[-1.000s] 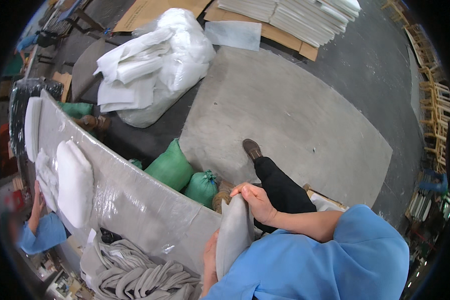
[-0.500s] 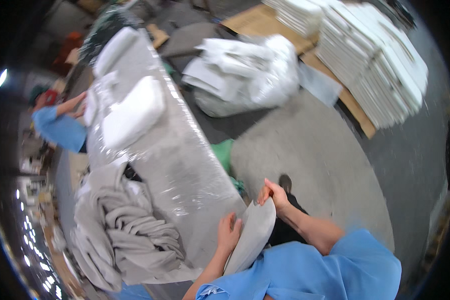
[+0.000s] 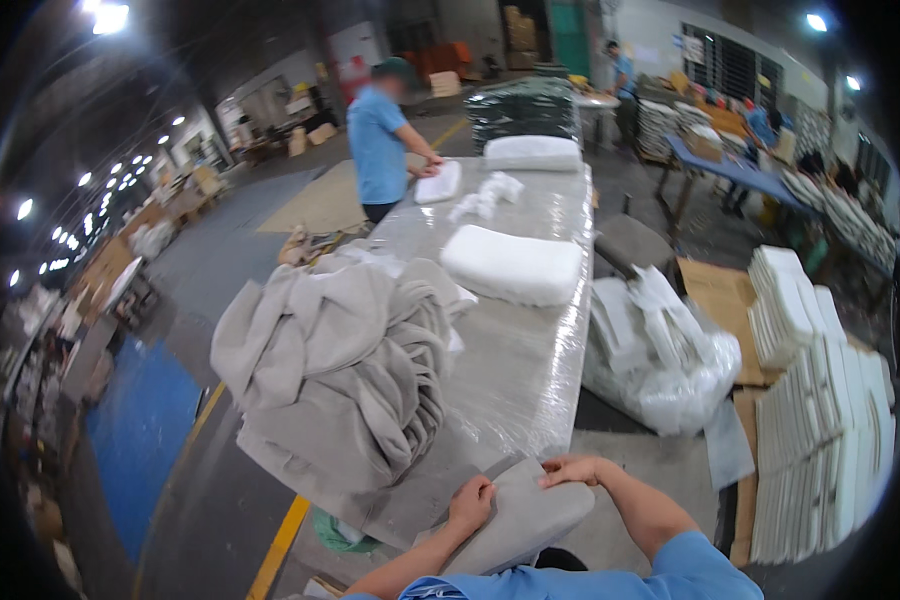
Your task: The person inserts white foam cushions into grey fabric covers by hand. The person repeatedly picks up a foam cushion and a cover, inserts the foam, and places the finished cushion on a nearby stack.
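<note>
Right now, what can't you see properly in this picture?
In the head view:
Grey cushion: underside, hidden by its own top.
Table: the part covered by heaped grey fabric.
Wearer's blue shirt: cut off by the bottom edge.
Worker far back: hands, too small.

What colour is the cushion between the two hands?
Plain light grey; the cushion shows best in the head view.
</note>
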`<state>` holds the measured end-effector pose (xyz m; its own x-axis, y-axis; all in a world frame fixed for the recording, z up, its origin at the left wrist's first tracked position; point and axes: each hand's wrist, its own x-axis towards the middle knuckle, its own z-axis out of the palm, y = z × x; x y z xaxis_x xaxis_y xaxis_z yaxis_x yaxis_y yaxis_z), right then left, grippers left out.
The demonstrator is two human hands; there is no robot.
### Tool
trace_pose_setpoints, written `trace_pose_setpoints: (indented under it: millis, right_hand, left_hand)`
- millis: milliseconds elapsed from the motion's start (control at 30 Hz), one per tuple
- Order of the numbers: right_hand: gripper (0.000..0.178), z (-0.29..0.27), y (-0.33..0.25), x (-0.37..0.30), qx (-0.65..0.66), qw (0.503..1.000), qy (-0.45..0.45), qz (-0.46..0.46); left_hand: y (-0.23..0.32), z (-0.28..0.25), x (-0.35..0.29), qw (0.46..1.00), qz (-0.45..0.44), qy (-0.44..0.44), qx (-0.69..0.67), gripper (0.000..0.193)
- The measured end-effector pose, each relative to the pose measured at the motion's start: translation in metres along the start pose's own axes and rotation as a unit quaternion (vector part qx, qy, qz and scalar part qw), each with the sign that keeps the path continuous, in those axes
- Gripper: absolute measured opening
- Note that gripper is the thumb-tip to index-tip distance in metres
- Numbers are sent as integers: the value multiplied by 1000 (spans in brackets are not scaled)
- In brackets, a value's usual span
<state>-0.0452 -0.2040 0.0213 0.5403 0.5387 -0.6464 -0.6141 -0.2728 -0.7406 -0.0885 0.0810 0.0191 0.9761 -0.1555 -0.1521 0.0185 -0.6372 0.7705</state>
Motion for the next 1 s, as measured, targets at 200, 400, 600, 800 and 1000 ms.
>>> trace_pose_setpoints:
  millis: [200, 400, 600, 800, 1000]
  right_hand:
    - [51, 8, -31, 42, -411, 906, 78, -57]
    - [61, 29, -51, 66, -551, 830, 86, -21]
    - [55, 48, -60, 90, -613, 780, 115, -49]
    - [51, 56, -62, 102, -614, 771, 102, -133]
    - [41, 61, -63, 126, -560, 795, 172, -158]
  left_hand:
    - [11, -19, -18, 996, -7, 80, 39, 25]
    - [-28, -63, -55, 972, -161, -96, 143, 61]
    - [-40, -70, -70, 955, -260, -72, 119, 54]
    - [-54, -55, -77, 967, -220, 62, 110, 44]
    - [-74, -41, -66, 954, -249, 136, 93, 44]
